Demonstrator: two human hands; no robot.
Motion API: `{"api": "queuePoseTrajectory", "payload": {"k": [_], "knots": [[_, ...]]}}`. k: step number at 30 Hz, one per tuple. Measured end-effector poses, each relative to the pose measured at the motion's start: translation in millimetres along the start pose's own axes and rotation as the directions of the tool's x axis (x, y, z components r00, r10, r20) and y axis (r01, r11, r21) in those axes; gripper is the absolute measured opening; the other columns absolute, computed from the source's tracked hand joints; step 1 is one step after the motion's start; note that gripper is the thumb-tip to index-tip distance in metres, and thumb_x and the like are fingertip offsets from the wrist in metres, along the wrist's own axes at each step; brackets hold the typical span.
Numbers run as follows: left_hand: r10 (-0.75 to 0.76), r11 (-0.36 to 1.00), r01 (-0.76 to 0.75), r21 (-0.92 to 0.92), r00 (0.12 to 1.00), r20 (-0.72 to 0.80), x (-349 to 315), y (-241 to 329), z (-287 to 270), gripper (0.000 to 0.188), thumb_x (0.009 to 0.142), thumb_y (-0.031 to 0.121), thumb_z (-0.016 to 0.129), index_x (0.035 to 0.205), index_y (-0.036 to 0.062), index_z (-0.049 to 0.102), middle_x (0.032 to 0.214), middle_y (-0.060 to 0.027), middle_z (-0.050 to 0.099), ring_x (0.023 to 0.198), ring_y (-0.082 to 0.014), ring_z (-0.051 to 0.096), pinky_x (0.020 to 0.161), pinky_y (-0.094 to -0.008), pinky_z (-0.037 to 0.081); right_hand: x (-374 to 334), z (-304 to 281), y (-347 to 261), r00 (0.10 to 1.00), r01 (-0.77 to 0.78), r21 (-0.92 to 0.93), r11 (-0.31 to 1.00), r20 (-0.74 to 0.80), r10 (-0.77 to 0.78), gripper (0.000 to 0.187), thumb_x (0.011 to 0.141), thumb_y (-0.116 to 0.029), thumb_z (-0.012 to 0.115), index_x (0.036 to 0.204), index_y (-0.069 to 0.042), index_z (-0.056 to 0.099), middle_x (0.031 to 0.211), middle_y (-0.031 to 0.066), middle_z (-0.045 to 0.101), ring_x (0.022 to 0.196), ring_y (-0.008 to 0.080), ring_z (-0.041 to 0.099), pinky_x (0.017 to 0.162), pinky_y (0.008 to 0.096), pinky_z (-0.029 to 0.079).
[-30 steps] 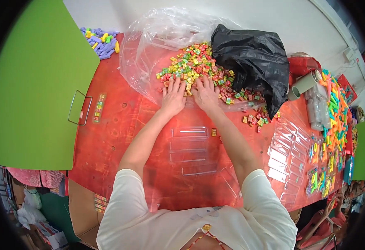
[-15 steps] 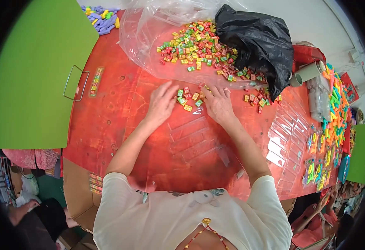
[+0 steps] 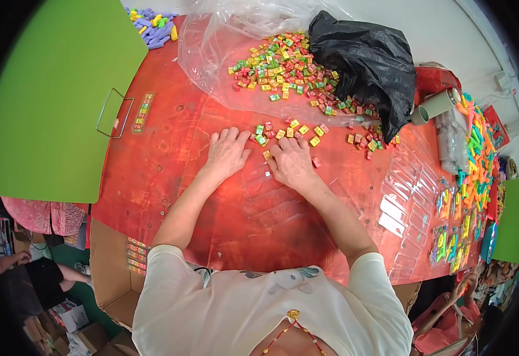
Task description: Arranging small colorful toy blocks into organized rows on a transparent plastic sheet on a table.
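Note:
Small printed blocks in red, yellow and green lie loose on the red table; one group of these blocks point(image 3: 262, 134) sits between and just beyond my hands. My left hand point(image 3: 228, 155) rests on the tabletop left of that group, fingers spread, holding nothing visible. My right hand point(image 3: 293, 163) is bent over the table beside them, fingers apart and fingertips close to several yellow blocks. A small pale block point(image 3: 267, 174) lies by its thumb. Beneath and nearer than my hands is a clear plastic tray point(image 3: 277, 202) with long slots, hard to make out against the red.
A larger block pile point(image 3: 283, 59) spreads on a clear plastic bag, beside a black bag point(image 3: 366, 53). More clear trays point(image 3: 405, 207) and colourful plastic pieces point(image 3: 479, 148) lie at the right. A filled strip point(image 3: 144, 113) lies near a green board point(image 3: 58, 89).
My right hand has come nearer and slightly left, its fingers more bent. My left hand has shifted slightly. Blocks beyond my right hand are now more spread out and visible.

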State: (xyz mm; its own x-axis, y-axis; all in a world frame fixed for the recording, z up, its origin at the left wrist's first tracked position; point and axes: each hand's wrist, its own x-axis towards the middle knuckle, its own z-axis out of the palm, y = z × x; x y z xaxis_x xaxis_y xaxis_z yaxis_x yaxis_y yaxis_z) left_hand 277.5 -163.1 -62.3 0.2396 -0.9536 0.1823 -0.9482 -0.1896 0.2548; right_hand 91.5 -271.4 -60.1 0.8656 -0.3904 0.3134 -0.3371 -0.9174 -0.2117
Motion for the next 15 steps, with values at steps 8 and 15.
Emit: {"api": "queuePoseTrajectory", "payload": {"k": [8, 15], "knots": [[0.027, 0.999, -0.026, 0.034, 0.999, -0.030, 17, -1, 10, 0.044, 0.082, 0.022, 0.072, 0.124, 0.0138, 0.062, 0.105, -0.0072, 0.057, 0.105, -0.0262, 0.053, 0.089, -0.0442, 0.036, 40, 10, -7, 0.989, -0.072, -0.077, 0.994, -0.135, 0.062, 0.021, 0.082, -0.024, 0.069, 0.093, -0.007, 0.066, 0.095, 0.0110, 0.059, 0.095, 0.0286, 0.058, 0.092, 0.0463, 0.041], [-0.098, 0.994, 0.094, -0.059, 0.993, -0.072, -8, -16, 4, 0.047, 0.083, 0.028, 0.073, 0.126, 0.0143, 0.061, 0.113, -0.0086, 0.058, 0.111, -0.0271, 0.052, 0.096, -0.0470, 0.033, 19, 4, 15, 0.983, -0.110, -0.100, 0.989, -0.160, 0.093, 0.015, 0.082, -0.020, 0.068, 0.087, -0.007, 0.064, 0.091, 0.0098, 0.059, 0.089, 0.0291, 0.060, 0.092, 0.0475, 0.040]]}}
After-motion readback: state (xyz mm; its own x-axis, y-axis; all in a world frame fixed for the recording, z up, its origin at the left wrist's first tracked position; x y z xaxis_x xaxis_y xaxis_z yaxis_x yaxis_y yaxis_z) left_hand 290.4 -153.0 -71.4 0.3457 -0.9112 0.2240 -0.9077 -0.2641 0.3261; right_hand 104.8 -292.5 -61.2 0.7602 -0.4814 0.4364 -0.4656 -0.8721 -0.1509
